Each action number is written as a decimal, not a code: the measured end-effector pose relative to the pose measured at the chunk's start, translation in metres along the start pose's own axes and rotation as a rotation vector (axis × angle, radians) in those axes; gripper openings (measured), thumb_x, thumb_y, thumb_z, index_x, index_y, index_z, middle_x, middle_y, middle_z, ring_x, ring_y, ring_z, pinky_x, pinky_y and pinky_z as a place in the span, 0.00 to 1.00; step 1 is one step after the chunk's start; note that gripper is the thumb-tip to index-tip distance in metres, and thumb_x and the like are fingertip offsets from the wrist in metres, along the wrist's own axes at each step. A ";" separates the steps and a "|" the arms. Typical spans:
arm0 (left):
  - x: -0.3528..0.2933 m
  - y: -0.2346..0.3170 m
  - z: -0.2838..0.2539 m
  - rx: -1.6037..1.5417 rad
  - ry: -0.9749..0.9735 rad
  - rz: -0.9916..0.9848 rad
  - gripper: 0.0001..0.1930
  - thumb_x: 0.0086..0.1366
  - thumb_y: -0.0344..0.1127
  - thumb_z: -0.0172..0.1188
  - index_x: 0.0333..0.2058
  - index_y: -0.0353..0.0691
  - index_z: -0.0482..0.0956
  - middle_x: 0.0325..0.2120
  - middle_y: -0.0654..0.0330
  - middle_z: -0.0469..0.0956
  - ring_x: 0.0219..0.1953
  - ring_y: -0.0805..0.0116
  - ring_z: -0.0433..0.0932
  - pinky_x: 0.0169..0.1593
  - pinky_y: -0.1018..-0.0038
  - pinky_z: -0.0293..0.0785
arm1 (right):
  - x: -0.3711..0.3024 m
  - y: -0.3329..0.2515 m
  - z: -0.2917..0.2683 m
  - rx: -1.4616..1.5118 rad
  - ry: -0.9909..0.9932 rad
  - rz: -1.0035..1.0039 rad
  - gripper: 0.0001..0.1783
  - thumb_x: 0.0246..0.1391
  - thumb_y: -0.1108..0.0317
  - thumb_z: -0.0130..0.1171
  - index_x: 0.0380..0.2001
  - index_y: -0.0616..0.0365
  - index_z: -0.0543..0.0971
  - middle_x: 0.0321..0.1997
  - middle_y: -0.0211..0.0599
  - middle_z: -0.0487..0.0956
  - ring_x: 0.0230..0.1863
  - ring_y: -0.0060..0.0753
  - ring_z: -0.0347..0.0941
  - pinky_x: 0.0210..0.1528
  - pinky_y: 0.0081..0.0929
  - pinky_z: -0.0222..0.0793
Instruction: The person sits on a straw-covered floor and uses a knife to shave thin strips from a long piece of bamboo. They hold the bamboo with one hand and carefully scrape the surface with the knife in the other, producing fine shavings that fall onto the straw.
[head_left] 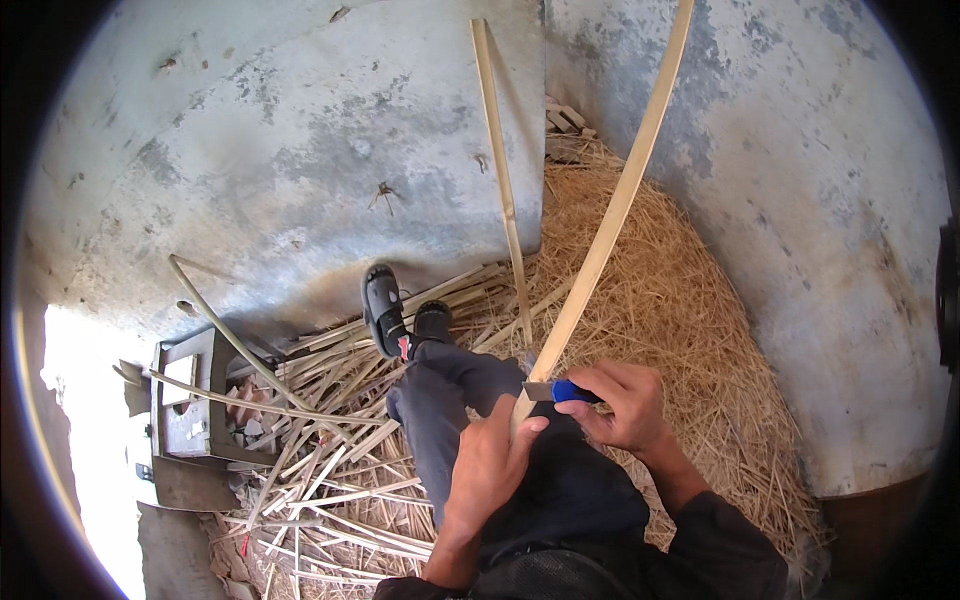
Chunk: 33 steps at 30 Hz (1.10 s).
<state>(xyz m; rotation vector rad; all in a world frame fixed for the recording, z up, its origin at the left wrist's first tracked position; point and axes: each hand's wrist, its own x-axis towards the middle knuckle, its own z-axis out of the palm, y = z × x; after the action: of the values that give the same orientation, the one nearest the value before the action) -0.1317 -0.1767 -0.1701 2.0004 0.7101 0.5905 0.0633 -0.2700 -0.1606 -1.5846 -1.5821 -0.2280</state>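
Strip [610,230] of pale, bamboo-like wood slants from above the lap [575,490] toward one o'clock, its far length apparently left free so only the near part needs steadying. At six o'clock the left hand [488,460] has its grip closed round that near part, probably to resist a push. At four o'clock the right hand [622,402] clenches its grip on a blue-handled knife [568,391], the blade laid crosswise, likely for control over the width. Another strip [500,150] stands at twelve o'clock, seemingly leaned on the metal sheet [280,130] for support.
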 end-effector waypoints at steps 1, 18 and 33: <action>0.000 -0.001 0.000 0.011 0.002 -0.008 0.20 0.78 0.48 0.59 0.39 0.32 0.71 0.22 0.37 0.76 0.32 0.27 0.76 0.32 0.45 0.70 | 0.001 0.000 0.000 -0.010 -0.006 -0.004 0.18 0.57 0.48 0.74 0.39 0.51 0.87 0.25 0.29 0.80 0.22 0.35 0.78 0.23 0.32 0.71; 0.005 -0.012 0.005 -0.025 -0.027 -0.106 0.16 0.82 0.42 0.51 0.44 0.32 0.75 0.26 0.34 0.76 0.33 0.25 0.75 0.34 0.45 0.69 | 0.000 0.022 0.016 -0.056 -0.069 -0.023 0.17 0.56 0.47 0.74 0.39 0.46 0.88 0.21 0.27 0.76 0.18 0.32 0.74 0.21 0.31 0.67; -0.009 -0.036 0.019 -0.035 -0.084 -0.220 0.19 0.81 0.45 0.53 0.37 0.32 0.73 0.21 0.35 0.76 0.31 0.27 0.78 0.33 0.43 0.70 | -0.001 0.051 0.017 -0.137 -0.010 0.041 0.17 0.58 0.47 0.73 0.37 0.49 0.88 0.23 0.29 0.81 0.19 0.34 0.77 0.22 0.32 0.70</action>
<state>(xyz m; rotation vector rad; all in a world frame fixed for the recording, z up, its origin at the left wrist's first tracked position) -0.1346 -0.1789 -0.2120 1.8726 0.8491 0.3841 0.1008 -0.2512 -0.1936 -1.7241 -1.5679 -0.3124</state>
